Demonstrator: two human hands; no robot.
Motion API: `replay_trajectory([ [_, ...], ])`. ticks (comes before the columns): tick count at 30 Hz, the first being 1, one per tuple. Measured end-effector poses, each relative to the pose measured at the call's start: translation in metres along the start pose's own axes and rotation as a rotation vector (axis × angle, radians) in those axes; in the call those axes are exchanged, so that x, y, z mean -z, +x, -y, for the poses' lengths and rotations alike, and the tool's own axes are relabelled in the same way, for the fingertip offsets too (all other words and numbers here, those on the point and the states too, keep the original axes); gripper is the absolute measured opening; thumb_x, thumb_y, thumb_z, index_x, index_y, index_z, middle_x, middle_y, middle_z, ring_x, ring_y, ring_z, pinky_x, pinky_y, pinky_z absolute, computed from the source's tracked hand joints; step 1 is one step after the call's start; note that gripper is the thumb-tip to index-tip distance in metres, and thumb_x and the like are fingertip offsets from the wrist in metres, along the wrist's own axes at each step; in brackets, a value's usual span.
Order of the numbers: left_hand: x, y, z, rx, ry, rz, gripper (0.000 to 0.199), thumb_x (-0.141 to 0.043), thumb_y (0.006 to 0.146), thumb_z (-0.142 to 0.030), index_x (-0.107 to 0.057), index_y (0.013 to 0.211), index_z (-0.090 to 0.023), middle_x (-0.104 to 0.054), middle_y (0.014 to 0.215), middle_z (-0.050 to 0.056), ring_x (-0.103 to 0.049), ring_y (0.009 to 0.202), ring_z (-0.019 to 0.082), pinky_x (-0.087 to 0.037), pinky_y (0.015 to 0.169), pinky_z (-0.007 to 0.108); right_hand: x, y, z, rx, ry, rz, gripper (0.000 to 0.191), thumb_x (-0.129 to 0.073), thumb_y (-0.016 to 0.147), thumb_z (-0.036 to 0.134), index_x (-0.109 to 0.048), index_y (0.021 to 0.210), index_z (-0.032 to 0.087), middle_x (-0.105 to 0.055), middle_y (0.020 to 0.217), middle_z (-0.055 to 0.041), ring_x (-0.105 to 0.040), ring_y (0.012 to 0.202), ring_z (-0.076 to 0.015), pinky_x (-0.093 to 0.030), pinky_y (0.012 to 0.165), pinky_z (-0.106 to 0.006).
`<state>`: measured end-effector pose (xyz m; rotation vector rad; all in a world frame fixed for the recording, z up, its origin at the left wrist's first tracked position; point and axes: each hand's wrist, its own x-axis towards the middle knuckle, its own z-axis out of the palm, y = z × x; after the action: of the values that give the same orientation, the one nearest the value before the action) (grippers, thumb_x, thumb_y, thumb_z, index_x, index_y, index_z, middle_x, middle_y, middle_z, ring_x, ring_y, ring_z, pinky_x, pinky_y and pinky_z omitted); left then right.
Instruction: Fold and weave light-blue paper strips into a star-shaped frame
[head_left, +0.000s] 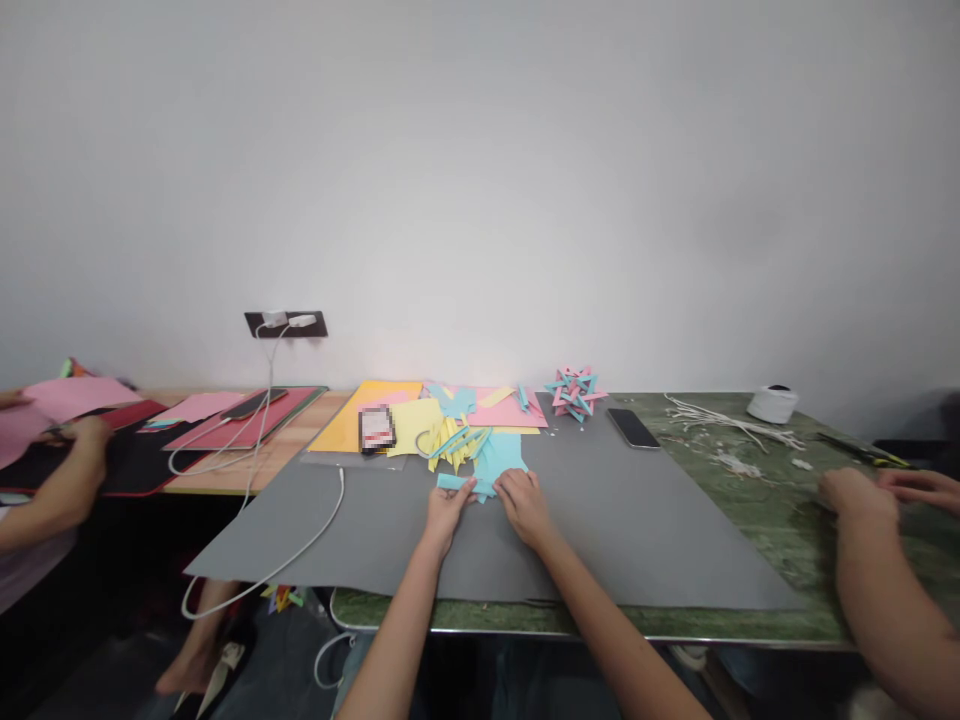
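Both of my hands work on a small strip of light-blue paper (454, 482) above the grey mat. My left hand (448, 512) pinches it between thumb and fingers. At its right end my right hand (525, 503) presses with bent fingers, partly hiding the strip. Just behind lies a light-blue paper sheet (501, 455). Beside that sheet is a pile of folded yellow paper pieces (450, 450), with a few narrow light-blue pieces on top. Farther back to the right stands a star-shaped pink and blue folded-paper model (576, 392).
The grey mat (637, 540) covers much of the green table (750, 490). A black phone (633, 428) lies right; a white cable (322, 530) crosses the left side. Orange paper (341, 420) and pink paper (525, 408) lie near the wall. Other people's hands (859, 495) are at both sides.
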<state>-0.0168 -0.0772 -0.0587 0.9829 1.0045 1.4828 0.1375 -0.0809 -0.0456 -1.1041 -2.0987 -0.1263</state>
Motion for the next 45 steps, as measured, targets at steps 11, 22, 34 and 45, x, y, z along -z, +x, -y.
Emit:
replay_trajectory([
  [11, -0.002, -0.001, -0.004, 0.013, -0.048, -0.009, 0.028, -0.066, 0.057, -0.03, -0.063, 0.074, -0.008, -0.066, 0.065, 0.006, -0.061, 0.062, 0.015, -0.05, 0.065, 0.028, 0.001, 0.0, 0.0, -0.046, -0.006, 0.009, 0.024, -0.028, 0.085, 0.024, -0.048, 0.072, 0.02, -0.052, 0.07, -0.0002, -0.044, 0.071, -0.0131, -0.026, 0.069, -0.026],
  [22, -0.001, -0.001, -0.005, 0.006, -0.105, -0.056, 0.029, -0.066, 0.057, -0.029, -0.062, 0.078, -0.009, -0.067, 0.072, 0.008, -0.062, 0.066, 0.016, -0.049, 0.068, 0.03, -0.002, -0.002, -0.003, -0.119, 0.0, -0.052, 0.028, -0.027, 0.085, 0.025, -0.05, 0.071, 0.02, -0.053, 0.07, -0.0005, -0.044, 0.07, -0.0133, -0.025, 0.069, -0.026],
  [34, 0.002, 0.0, -0.001, 0.024, -0.087, 0.004, 0.027, -0.064, 0.06, -0.028, -0.061, 0.079, -0.011, -0.067, 0.075, 0.008, -0.062, 0.075, 0.017, -0.046, 0.075, 0.029, -0.003, -0.002, -0.01, -0.316, 0.0, -0.202, 0.025, -0.032, 0.083, 0.031, -0.055, 0.08, 0.021, -0.053, 0.083, -0.0028, -0.043, 0.079, -0.0161, -0.024, 0.073, -0.029],
  [45, 0.003, 0.004, 0.002, -0.051, -0.007, -0.114, 0.029, -0.064, 0.059, -0.03, -0.06, 0.081, -0.011, -0.067, 0.071, 0.007, -0.062, 0.068, 0.018, -0.048, 0.066, 0.028, -0.002, -0.002, -0.005, -0.263, -0.004, -0.138, 0.027, -0.029, 0.083, 0.031, -0.054, 0.077, 0.021, -0.054, 0.078, -0.0027, -0.044, 0.076, -0.0157, -0.025, 0.072, -0.029],
])
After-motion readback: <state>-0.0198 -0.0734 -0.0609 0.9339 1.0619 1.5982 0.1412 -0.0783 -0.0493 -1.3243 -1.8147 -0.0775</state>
